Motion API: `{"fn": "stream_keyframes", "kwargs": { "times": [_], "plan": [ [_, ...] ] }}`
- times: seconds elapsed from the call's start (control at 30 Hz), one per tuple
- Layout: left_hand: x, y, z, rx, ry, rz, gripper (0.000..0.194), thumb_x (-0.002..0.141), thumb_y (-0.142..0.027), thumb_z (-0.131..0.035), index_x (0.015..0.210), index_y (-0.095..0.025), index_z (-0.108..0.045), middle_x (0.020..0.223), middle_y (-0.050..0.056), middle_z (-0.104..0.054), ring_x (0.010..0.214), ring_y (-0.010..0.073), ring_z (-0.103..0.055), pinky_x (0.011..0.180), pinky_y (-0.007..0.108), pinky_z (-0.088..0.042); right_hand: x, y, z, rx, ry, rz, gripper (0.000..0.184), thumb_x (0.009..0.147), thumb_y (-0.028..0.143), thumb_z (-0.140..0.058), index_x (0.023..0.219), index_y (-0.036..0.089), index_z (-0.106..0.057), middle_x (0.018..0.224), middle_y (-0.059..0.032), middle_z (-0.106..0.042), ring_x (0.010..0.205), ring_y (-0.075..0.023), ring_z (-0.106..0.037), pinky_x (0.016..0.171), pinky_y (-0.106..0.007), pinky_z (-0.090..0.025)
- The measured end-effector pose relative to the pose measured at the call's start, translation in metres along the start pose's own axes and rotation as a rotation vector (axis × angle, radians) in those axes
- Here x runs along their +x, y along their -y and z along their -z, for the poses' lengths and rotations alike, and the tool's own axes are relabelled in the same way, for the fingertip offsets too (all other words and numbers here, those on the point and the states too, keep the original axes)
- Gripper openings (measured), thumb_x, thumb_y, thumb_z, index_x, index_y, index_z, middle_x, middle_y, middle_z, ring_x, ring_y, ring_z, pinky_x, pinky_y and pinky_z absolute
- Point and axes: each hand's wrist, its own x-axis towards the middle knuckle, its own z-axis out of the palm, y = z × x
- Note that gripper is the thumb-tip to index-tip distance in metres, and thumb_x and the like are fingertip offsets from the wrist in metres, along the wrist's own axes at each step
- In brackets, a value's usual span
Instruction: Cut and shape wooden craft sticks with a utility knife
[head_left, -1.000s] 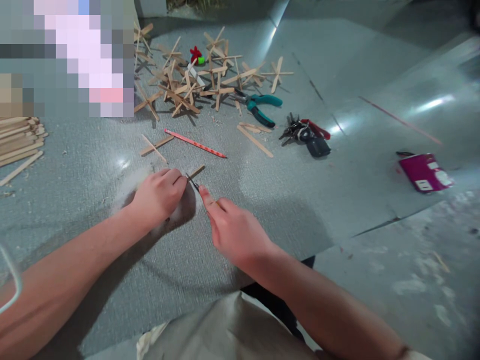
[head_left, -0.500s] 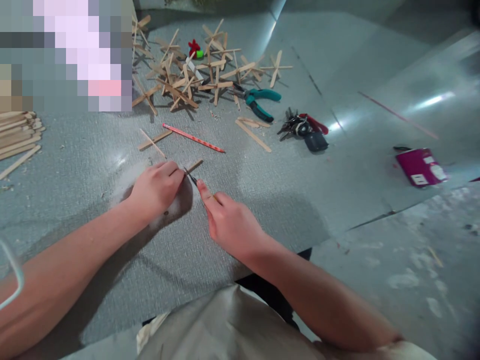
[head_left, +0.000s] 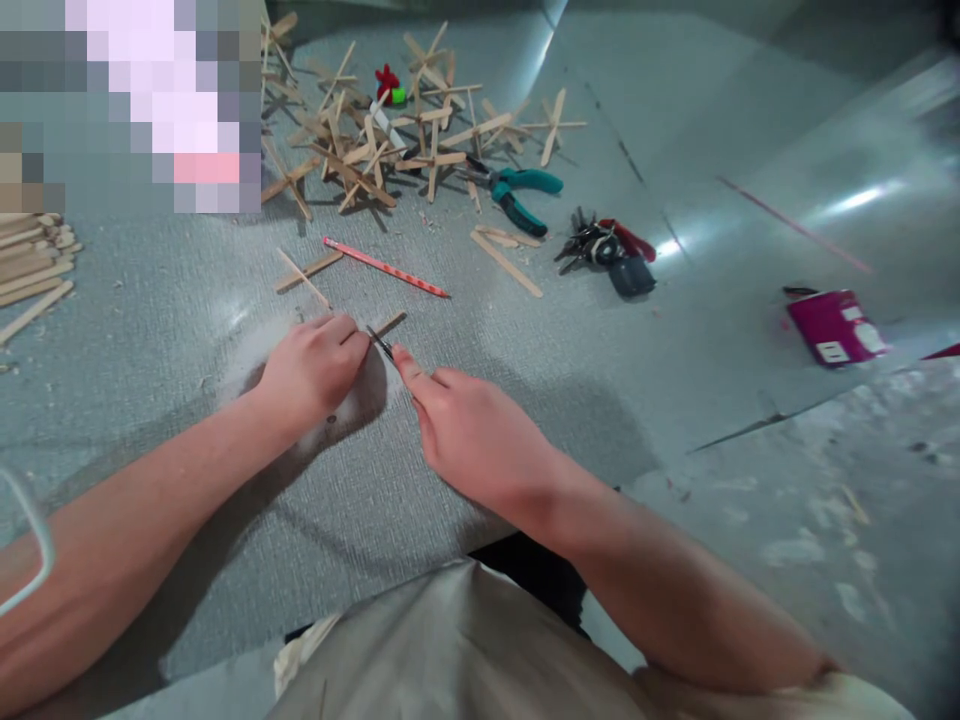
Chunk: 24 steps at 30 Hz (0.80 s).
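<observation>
A wooden stick (head_left: 392,323) lay near the middle of a grey work surface (head_left: 577,345), one end hidden by a hand. From the left: a stack of flat sticks (head_left: 34,260); then the left hand (head_left: 319,365), its fingers bent, grasping the stick. Beyond it spread many crossed sticks (head_left: 358,175) and, closer in, a red pencil (head_left: 386,267). A dark blade (head_left: 384,346) crossed the stick just beside those fingers, gripped by the right hand (head_left: 480,430) with the forefinger extended. Farther right were teal pliers (head_left: 532,180), keys (head_left: 600,245), and a purple packet (head_left: 836,325), contents hidden, beside the surface's slanting edge (head_left: 739,433), well apart from both hands.
</observation>
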Motion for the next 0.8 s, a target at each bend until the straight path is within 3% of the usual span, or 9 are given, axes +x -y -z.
{"fn": "stream_keyframes", "kwargs": {
  "times": [0.23, 0.47, 0.53, 0.73, 0.8],
  "plan": [
    [0.002, -0.002, 0.002, 0.031, 0.013, 0.0, 0.031, 0.098, -0.012, -0.044, 0.082, -0.017, -0.07, 0.08, 0.009, -0.068, 0.074, 0.0224, -0.063, 0.064, 0.035, -0.048, -0.001, -0.002, -0.029, 0.027, -0.096, -0.018, 0.068, 0.1, 0.012, -0.041, 0.168, 0.011, -0.035, 0.105, -0.0158, -0.07, 0.077, -0.0206, -0.061, 0.07, -0.034, -0.049],
    [0.002, -0.002, 0.0, 0.04, -0.041, -0.011, 0.033, 0.097, -0.011, -0.044, 0.079, -0.018, -0.07, 0.074, 0.007, -0.065, 0.071, 0.0212, -0.062, 0.062, 0.034, -0.046, -0.001, 0.002, 0.005, 0.003, -0.046, 0.011, 0.068, 0.099, 0.009, -0.04, 0.167, 0.008, -0.035, 0.102, -0.0156, -0.073, 0.077, -0.0208, -0.063, 0.071, -0.033, -0.049],
    [0.003, -0.002, 0.0, 0.04, -0.03, 0.002, 0.033, 0.098, -0.012, -0.044, 0.081, -0.018, -0.071, 0.075, 0.007, -0.066, 0.072, 0.0216, -0.063, 0.062, 0.034, -0.047, -0.001, 0.001, 0.005, 0.017, -0.055, 0.029, 0.067, 0.099, 0.009, -0.038, 0.166, 0.007, -0.036, 0.103, -0.0161, -0.073, 0.08, -0.0213, -0.064, 0.073, -0.034, -0.05],
    [0.003, -0.001, 0.001, -0.006, 0.007, 0.012, 0.031, 0.097, -0.011, -0.045, 0.082, -0.016, -0.071, 0.08, 0.009, -0.068, 0.078, 0.0227, -0.067, 0.067, 0.034, -0.05, -0.002, -0.002, -0.034, 0.023, -0.128, -0.013, 0.067, 0.1, 0.013, -0.041, 0.167, 0.01, -0.036, 0.104, -0.0156, -0.07, 0.077, -0.0203, -0.06, 0.072, -0.034, -0.051],
    [0.003, -0.001, 0.001, -0.012, -0.005, 0.011, 0.03, 0.097, -0.01, -0.045, 0.082, -0.016, -0.071, 0.081, 0.009, -0.069, 0.077, 0.0222, -0.066, 0.067, 0.034, -0.051, -0.002, -0.002, -0.037, 0.017, -0.141, -0.019, 0.068, 0.099, 0.013, -0.041, 0.167, 0.011, -0.036, 0.103, -0.0148, -0.069, 0.075, -0.0197, -0.059, 0.07, -0.033, -0.049]
  ]
}}
